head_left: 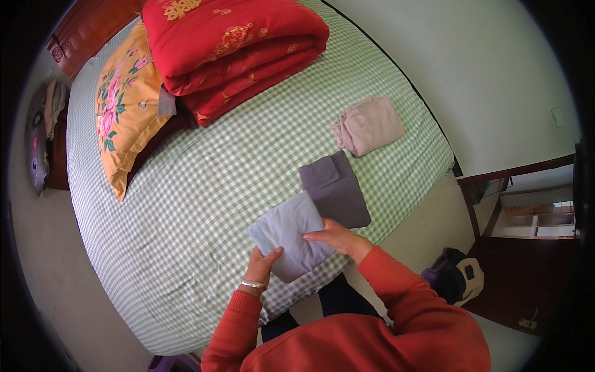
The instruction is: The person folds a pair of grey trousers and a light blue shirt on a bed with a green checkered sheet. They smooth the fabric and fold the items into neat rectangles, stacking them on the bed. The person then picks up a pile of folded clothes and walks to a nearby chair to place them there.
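Between my two hands is a folded light blue-grey cloth [295, 232], above the near edge of the bed. My left hand [262, 265] grips its lower left side, thumb on top; a silvery bracelet is on that wrist. My right hand [337, 238] holds the right side, thumb on top and the other fingers mostly hidden. Just beyond it lies a folded dark grey garment [341, 193], partly covered from view by the light cloth. A folded pale pink garment [369, 125] rests farther off, close to the dark one's far corner.
A green-and-white checked sheet [209, 186] covers the bed. A folded red quilt [241, 46] and a yellow floral pillow [128, 107] lie at the far left, near the wooden headboard [93, 30]. A black-and-beige item [465, 279] stands right of the bed, by a dark wooden surface.
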`<action>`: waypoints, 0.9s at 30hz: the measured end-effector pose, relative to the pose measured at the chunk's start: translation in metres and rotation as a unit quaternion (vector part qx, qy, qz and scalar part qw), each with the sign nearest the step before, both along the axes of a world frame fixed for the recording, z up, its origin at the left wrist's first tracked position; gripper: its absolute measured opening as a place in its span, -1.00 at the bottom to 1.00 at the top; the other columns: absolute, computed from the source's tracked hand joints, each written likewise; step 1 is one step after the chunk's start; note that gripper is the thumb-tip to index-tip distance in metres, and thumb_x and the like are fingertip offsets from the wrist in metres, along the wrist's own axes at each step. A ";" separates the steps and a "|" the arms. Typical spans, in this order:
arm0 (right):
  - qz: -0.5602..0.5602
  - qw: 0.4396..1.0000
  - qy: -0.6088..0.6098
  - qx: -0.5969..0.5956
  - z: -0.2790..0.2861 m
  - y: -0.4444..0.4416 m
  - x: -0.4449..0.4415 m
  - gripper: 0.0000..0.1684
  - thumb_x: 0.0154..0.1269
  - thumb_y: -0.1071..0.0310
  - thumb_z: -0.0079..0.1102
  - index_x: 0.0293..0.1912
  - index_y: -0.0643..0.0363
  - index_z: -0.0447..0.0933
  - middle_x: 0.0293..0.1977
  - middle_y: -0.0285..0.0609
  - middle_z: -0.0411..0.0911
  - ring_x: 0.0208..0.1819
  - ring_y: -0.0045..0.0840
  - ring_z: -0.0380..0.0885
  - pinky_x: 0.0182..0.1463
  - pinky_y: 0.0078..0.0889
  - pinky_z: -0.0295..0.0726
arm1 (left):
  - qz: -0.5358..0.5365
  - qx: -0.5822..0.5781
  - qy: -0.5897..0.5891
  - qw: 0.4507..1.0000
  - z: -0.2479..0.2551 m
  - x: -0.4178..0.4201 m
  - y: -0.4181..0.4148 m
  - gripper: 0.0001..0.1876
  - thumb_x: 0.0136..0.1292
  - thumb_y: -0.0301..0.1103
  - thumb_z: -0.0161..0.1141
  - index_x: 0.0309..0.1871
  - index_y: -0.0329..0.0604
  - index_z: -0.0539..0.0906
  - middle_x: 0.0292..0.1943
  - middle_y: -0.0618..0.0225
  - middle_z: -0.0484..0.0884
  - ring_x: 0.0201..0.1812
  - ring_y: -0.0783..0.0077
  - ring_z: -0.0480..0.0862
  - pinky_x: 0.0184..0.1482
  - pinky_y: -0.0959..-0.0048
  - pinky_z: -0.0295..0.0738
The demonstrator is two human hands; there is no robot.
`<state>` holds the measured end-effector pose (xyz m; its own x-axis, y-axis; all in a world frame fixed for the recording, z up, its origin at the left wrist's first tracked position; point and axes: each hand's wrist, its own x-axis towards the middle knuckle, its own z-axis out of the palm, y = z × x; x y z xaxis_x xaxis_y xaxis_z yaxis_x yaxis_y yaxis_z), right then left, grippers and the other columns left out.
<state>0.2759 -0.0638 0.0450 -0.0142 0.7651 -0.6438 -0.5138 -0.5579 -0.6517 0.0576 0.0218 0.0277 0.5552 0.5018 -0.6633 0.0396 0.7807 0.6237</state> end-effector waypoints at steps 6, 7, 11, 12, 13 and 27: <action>-0.042 0.998 -0.036 0.006 0.018 -0.020 0.051 -0.51 0.22 0.37 0.29 0.13 0.26 0.47 -0.04 -0.22 0.59 -0.02 -0.57 0.54 0.13 -0.45 0.49 | -0.040 -0.017 -0.042 0.998 -0.004 0.064 -0.003 -0.35 0.18 -0.38 0.38 0.31 -0.26 0.34 0.18 0.27 0.51 0.18 0.37 0.48 0.23 0.36 0.36; -0.042 0.998 -0.042 0.012 0.019 -0.022 0.055 -0.51 0.22 0.37 0.30 0.13 0.27 0.47 -0.04 -0.22 0.59 -0.02 -0.58 0.54 0.12 -0.45 0.50 | -0.041 -0.021 -0.041 0.998 -0.004 0.071 -0.003 -0.35 0.18 -0.38 0.38 0.31 -0.26 0.34 0.18 0.26 0.52 0.18 0.36 0.48 0.23 0.36 0.36; -0.051 0.996 -0.078 0.013 0.020 -0.020 0.083 -0.50 0.21 0.37 0.31 0.13 0.27 0.47 -0.04 -0.23 0.59 -0.03 -0.58 0.54 0.10 -0.45 0.51 | -0.039 -0.019 -0.027 0.999 -0.006 0.101 0.000 -0.37 0.18 -0.38 0.38 0.29 -0.25 0.35 0.18 0.26 0.52 0.18 0.35 0.48 0.23 0.36 0.36; -0.059 0.995 -0.078 0.020 0.020 -0.018 0.091 -0.50 0.20 0.37 0.32 0.13 0.27 0.47 -0.04 -0.24 0.59 -0.03 -0.59 0.55 0.11 -0.45 0.50 | -0.032 -0.002 -0.035 0.999 -0.007 0.111 0.001 -0.37 0.18 -0.37 0.38 0.29 -0.25 0.36 0.16 0.26 0.52 0.14 0.36 0.51 0.20 0.36 0.39; -0.067 0.994 -0.079 0.027 0.019 -0.017 0.099 -0.50 0.19 0.37 0.33 0.12 0.27 0.48 -0.04 -0.25 0.59 -0.03 -0.59 0.55 0.12 -0.45 0.50 | -0.032 0.007 -0.028 0.999 -0.009 0.121 0.002 -0.37 0.18 -0.36 0.39 0.28 -0.26 0.36 0.16 0.25 0.53 0.13 0.36 0.52 0.19 0.36 0.40; -0.091 0.899 -0.429 -0.014 -0.074 -0.025 0.122 -0.41 0.08 0.14 0.42 -0.03 0.29 0.41 -0.15 0.10 0.58 -0.08 -0.17 0.59 -0.01 -0.23 0.52 | -0.103 0.241 0.128 0.957 -0.073 0.175 0.000 -0.25 0.15 -0.34 0.38 0.33 -0.29 0.22 0.13 0.06 0.52 0.12 0.22 0.55 0.15 0.34 0.45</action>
<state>0.3981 -0.0889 -0.0287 0.6199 0.6878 -0.3778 0.0863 -0.5383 -0.8383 0.2325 0.0215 -0.0450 0.5255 0.6806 -0.5106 0.3613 0.3648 0.8581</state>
